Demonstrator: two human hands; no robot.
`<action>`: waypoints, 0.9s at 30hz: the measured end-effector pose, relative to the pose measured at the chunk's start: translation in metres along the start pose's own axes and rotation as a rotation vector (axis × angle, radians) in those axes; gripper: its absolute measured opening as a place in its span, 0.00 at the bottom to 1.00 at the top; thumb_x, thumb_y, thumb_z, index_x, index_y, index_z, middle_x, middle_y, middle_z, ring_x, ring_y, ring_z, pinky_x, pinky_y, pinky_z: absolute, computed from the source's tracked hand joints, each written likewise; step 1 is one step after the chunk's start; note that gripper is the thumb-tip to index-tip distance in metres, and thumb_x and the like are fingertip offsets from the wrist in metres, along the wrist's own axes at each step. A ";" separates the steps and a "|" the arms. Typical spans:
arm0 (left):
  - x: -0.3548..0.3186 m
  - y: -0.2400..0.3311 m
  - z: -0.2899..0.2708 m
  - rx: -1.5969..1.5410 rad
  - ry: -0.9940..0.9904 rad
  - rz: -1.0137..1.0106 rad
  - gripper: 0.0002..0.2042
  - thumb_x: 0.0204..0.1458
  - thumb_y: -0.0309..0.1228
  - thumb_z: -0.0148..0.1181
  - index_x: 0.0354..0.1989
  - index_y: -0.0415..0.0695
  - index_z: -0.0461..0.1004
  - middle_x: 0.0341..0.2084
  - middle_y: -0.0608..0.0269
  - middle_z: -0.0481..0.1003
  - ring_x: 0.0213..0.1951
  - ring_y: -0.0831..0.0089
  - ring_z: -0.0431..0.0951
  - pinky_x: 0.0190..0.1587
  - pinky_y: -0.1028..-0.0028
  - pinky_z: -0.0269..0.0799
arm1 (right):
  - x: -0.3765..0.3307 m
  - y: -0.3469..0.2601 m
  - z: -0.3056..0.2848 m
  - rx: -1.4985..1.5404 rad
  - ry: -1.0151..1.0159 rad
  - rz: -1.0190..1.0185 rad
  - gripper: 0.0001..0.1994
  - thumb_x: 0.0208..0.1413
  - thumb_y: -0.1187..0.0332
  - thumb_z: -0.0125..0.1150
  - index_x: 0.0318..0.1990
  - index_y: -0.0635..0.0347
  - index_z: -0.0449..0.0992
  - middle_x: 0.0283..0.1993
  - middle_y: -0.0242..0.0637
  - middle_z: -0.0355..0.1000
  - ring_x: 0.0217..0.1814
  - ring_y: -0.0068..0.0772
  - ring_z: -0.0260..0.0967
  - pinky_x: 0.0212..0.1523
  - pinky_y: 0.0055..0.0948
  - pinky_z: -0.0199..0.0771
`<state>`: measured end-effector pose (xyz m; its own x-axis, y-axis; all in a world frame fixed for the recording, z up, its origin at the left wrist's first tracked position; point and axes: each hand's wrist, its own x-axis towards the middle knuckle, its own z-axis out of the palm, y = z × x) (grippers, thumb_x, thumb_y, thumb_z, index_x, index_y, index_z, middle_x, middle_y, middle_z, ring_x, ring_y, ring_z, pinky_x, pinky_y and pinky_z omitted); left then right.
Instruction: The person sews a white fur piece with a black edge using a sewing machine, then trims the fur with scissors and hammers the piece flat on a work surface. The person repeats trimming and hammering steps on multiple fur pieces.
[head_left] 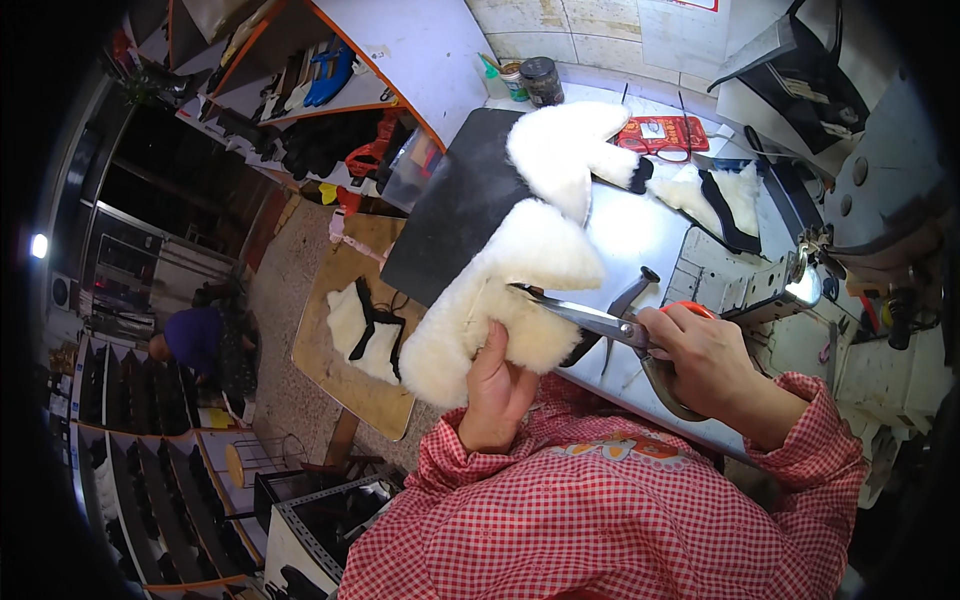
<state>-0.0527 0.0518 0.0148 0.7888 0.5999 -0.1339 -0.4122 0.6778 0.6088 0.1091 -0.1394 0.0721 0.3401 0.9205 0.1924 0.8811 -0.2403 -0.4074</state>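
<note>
My left hand (pixel 493 393) grips the lower edge of a white fleece piece (pixel 525 245), thumb on top and the other fingers beneath it. In my right hand (pixel 700 360) is a pair of scissors (pixel 590 318) with orange on the handle. The blades point left, and their tips lie at the fleece, just above my left thumb. A second white fleece piece (pixel 560 150) with a black end rests beyond it on the table. To the right lies a smaller fleece piece (pixel 715 200) with a black band.
A sewing machine (pixel 750 285) stands at the right. Glasses (pixel 665 150) and a red packet (pixel 690 130) lie at the back, near a dark jar (pixel 541 80). More black-trimmed fleece (pixel 365 330) lies on a lower board (pixel 310 350). A person (pixel 195 340) bends down far left.
</note>
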 end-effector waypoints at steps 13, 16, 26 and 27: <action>0.009 0.015 0.013 0.129 -0.103 -0.018 0.25 0.60 0.25 0.52 0.65 0.37 0.56 0.60 0.53 0.65 0.61 0.62 0.67 0.65 0.62 0.60 | -0.007 0.011 0.015 0.193 -0.084 0.128 0.24 0.42 0.73 0.64 0.51 0.53 0.68 0.40 0.38 0.73 0.38 0.43 0.74 0.35 0.38 0.74; 0.015 0.014 0.014 0.095 -0.213 -0.007 0.27 0.60 0.26 0.52 0.66 0.37 0.53 0.61 0.53 0.64 0.63 0.61 0.65 0.66 0.62 0.58 | -0.012 0.013 0.020 0.260 -0.089 0.178 0.25 0.42 0.75 0.63 0.52 0.54 0.68 0.40 0.40 0.73 0.37 0.44 0.74 0.35 0.37 0.73; 0.032 0.009 0.014 -0.281 -0.205 -0.068 0.28 0.67 0.48 0.33 0.67 0.40 0.53 0.65 0.55 0.60 0.66 0.60 0.60 0.69 0.60 0.51 | -0.026 -0.005 0.021 0.546 -0.107 0.201 0.24 0.47 0.69 0.69 0.52 0.59 0.69 0.34 0.43 0.73 0.31 0.37 0.73 0.33 0.31 0.74; 0.033 0.007 0.015 -0.211 -0.117 -0.052 0.28 0.67 0.49 0.33 0.67 0.40 0.54 0.65 0.55 0.61 0.66 0.61 0.60 0.69 0.60 0.51 | -0.027 -0.008 0.022 0.529 -0.119 0.189 0.24 0.47 0.69 0.69 0.53 0.59 0.69 0.33 0.43 0.73 0.31 0.38 0.73 0.33 0.31 0.74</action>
<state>-0.0230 0.0698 0.0265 0.8536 0.5173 -0.0621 -0.4463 0.7875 0.4251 0.0862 -0.1555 0.0505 0.4094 0.9122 -0.0171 0.5133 -0.2458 -0.8223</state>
